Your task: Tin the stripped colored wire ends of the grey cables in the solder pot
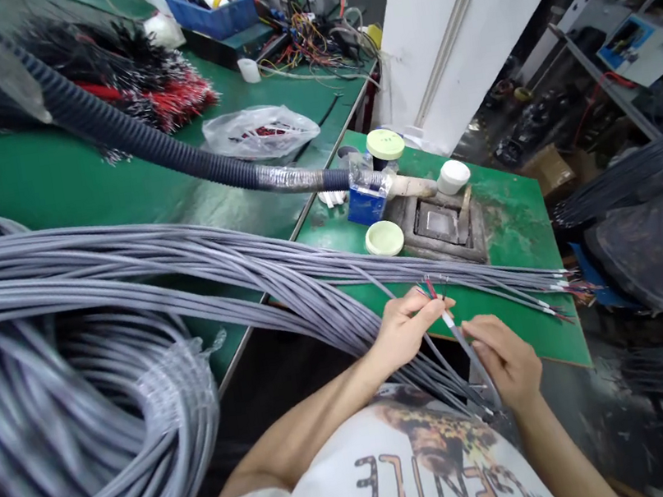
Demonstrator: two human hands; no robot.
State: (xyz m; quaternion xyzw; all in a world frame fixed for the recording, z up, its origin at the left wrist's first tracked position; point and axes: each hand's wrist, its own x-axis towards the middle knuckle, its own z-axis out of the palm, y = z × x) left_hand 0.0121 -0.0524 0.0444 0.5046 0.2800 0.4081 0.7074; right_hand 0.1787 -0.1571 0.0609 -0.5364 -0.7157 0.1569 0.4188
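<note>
Grey sheathed cable [470,361] is the item in hand, held above the near edge of the green desk [533,310] and directly over my white printed T-shirt [367,484]. My left hand [407,328] has its fingers [424,305] closed in a pinch on the thin red and dark cores [430,288] emerging from the cable end. My right hand [504,362] has its fingers [482,338] wrapped around the sheath, just below a short white section [447,320]. Neither hand's fingers stand apart, and the two hands are close together.

Recommended practice: keep the sheath steady in the right hand, hold the cores near their tips, and part them gently, avoiding sharp bends or strain at the sheath mouth.

Surroundings: a bundle of matching cables [215,266] runs across the desk from a film-wrapped coil [83,418] at 9 o'clock, its loose ends [554,298] lying at 3 o'clock from my hands. A square metal pot [440,224] sits at 12 o'clock, between a jar with a pale green lid [384,238] and a white-lidded jar [453,176]. Corrugated black hose [134,137] runs in from 10 o'clock and ends near that pot.
</note>
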